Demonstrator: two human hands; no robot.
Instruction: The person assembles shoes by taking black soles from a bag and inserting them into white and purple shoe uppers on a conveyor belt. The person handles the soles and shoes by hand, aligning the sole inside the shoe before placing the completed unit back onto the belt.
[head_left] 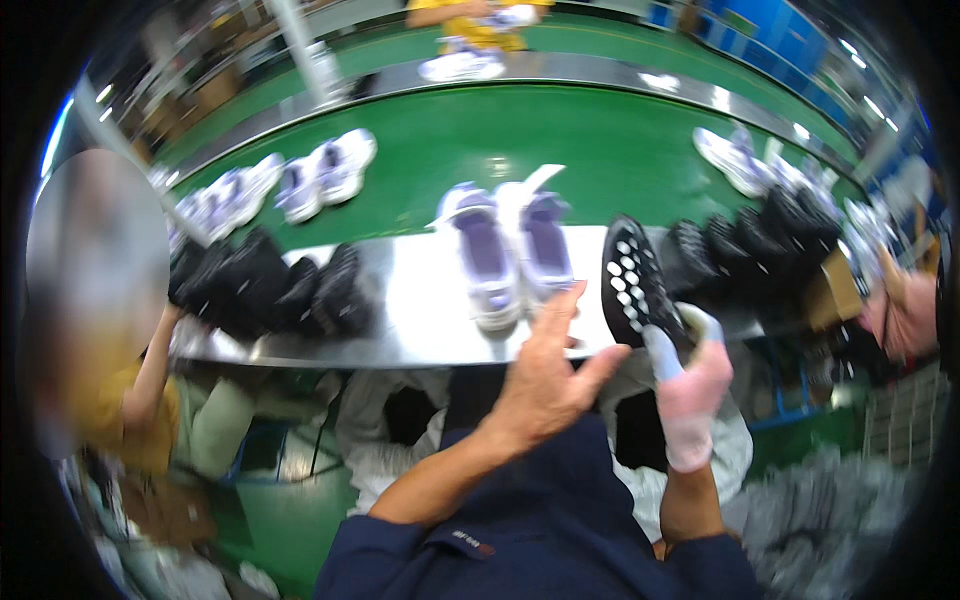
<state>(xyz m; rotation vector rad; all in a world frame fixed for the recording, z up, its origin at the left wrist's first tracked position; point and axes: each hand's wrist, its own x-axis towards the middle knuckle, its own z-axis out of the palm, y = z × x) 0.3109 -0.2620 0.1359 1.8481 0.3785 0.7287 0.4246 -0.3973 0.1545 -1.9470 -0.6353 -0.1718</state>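
A green surface (430,130) stretches across a bright workshop behind a shiny metal worktop (420,345), with a person in yellow (465,15) on its far side, handling a pale shoe. White-and-lilac shoes sit on the green at the left (345,170) and more stand at the right (735,160). In the middle, 1 pair of white-and-purple shoes (488,255) stands side by side, openings upward, the tongue of the right-hand shoe sticking up. Black shoes are bunched at the left end of the worktop (250,280), and another group (740,245) sits to the right, near a cardboard box (835,290). The 2 hands are apart. The right hand (692,385), in a pale pink-and-white glove, grips the near end of a dotted black shoe (630,280), held just right of the pair with its white-dotted side in view. The bare left hand (548,380) is spread and grasps nothing, its fingertips close to the pair; whether they touch, I cannot tell.
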